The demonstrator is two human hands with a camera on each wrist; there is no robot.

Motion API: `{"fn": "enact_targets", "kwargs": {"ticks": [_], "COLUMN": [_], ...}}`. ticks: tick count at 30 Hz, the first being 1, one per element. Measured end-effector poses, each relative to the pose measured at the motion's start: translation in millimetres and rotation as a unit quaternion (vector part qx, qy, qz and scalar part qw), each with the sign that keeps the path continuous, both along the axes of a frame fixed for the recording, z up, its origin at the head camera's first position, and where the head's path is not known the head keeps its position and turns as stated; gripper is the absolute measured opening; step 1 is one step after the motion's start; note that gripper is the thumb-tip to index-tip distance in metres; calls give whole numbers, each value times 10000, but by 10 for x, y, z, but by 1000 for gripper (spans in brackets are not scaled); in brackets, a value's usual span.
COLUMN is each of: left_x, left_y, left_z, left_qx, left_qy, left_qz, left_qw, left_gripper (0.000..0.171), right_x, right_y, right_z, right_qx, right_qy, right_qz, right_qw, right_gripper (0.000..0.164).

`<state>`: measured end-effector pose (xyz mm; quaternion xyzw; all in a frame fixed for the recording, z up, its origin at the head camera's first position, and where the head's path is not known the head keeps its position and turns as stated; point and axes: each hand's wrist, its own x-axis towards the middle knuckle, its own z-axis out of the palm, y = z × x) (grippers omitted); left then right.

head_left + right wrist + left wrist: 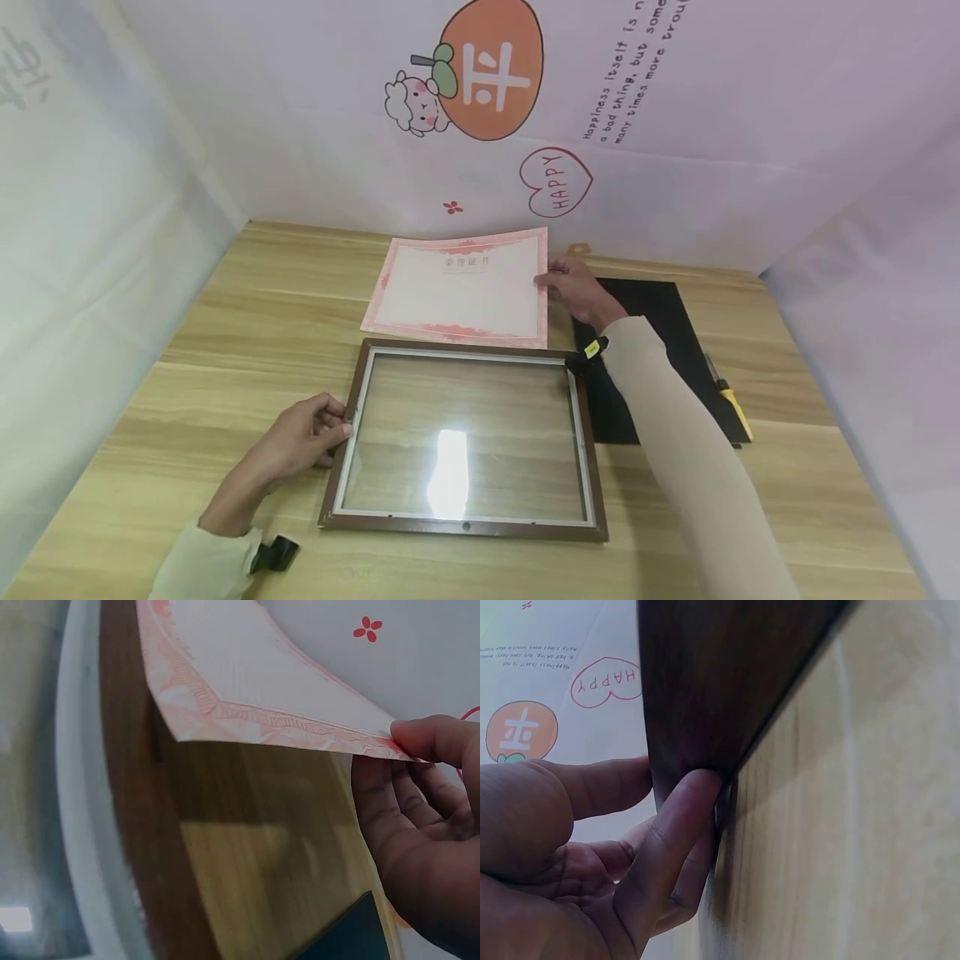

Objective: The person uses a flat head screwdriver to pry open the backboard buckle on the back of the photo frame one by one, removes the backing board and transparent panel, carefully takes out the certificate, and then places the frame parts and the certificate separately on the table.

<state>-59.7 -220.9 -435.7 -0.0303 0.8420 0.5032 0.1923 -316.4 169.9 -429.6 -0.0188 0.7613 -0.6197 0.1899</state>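
A brown picture frame (465,528) with a silver-grey inner lip and a clear pane lies on the wooden table. My left hand (303,435) pinches its left side; in the left wrist view the thumb and fingers (679,825) hold the dark frame edge (697,682). Behind the frame, a pink-bordered certificate (461,292) with Chinese lettering is held by its right edge in my right hand (576,290). The right wrist view has the thumb above and fingers below the paper (277,712), whose near corner is raised over the frame's brown border (142,787).
A black backing board (652,317) lies right of the frame, partly under my right arm. On its right edge rests a screwdriver (731,400) with a yellow handle. A white printed cloth (315,108) rises behind the wooden table (202,358) and along both sides.
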Motion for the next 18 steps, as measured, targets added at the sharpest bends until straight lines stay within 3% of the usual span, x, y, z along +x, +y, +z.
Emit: {"fn": "enact_targets", "kwargs": {"ticks": [5, 12, 18], "left_x": [1, 5, 9], "left_y": [1, -1, -5], "left_z": [0, 8, 10], "left_qx": [10, 28, 46], "left_qy": [6, -21, -18], "left_qz": [-16, -40, -70], "left_qw": [10000, 10000, 10000], "left_gripper": [25, 28, 29], "right_x": [20, 75, 96], "right_y": [33, 87, 126], "right_z": [-77, -141, -185], "right_qx": [225, 617, 866], "right_qy": [-204, -94, 41], "right_qz": [-222, 97, 18], "right_qw": [9993, 9980, 9962], "right_gripper": [42, 39, 36]}}
